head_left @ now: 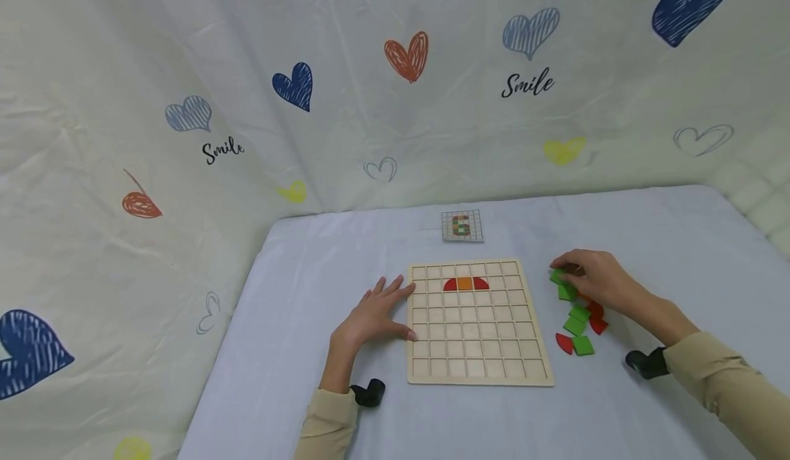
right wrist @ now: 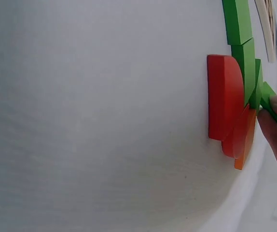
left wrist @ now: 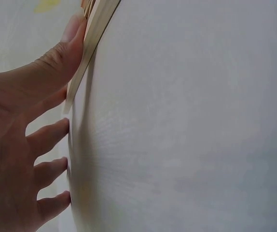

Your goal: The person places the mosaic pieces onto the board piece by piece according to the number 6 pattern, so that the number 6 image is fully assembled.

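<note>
A pale wooden grid board (head_left: 475,330) lies on the white table. In its second row from the far side, an orange square tile (head_left: 465,284) sits between two red quarter-round tiles (head_left: 450,284). My left hand (head_left: 369,316) rests with spread fingers at the board's left edge; in the left wrist view the thumb (left wrist: 73,36) touches the board's side. To the right of the board, my right hand (head_left: 595,280) pinches a green square tile (right wrist: 270,100) between thumb and finger, at the far end of the loose tiles.
Loose green tiles (head_left: 583,345), red quarter-rounds (head_left: 564,343) and an orange tile (right wrist: 244,145) lie right of the board, some overlapping. Behind the board lies a small card (head_left: 463,226) with a coloured grid pattern. A white curtain (head_left: 345,124) with printed hearts hangs behind the table.
</note>
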`<action>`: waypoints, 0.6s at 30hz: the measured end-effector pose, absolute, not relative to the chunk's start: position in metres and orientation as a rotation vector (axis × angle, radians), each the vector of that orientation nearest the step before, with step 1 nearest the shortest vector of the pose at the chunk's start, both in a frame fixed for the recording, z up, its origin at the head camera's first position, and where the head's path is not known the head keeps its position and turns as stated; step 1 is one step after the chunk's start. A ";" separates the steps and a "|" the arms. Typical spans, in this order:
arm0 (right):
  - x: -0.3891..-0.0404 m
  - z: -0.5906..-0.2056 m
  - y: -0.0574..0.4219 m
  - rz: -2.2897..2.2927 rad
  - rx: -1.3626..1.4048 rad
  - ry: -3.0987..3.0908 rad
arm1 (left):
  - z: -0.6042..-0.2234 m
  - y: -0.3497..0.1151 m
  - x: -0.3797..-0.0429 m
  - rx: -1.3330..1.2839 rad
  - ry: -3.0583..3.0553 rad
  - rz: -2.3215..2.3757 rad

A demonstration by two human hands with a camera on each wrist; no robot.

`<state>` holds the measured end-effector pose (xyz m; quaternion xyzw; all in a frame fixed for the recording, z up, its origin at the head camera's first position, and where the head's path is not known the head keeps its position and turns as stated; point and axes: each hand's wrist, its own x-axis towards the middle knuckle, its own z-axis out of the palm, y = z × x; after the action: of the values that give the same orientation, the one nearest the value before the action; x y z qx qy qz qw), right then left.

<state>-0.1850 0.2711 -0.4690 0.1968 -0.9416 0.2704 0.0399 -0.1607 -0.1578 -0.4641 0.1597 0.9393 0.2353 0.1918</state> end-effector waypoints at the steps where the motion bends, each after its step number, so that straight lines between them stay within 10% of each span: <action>1: -0.184 -0.469 0.271 0.837 0.596 -2.891 | -0.464 -0.158 -0.161 0.449 2.636 0.662; 18: -0.178 -0.462 0.268 0.975 0.578 -2.880 | -0.464 -0.158 -0.160 0.444 2.636 0.665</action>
<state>-0.1777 0.2682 -0.4618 0.1868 -0.9303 0.3148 0.0232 -0.1600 -0.1578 -0.4636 0.1582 0.9391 0.2369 0.1924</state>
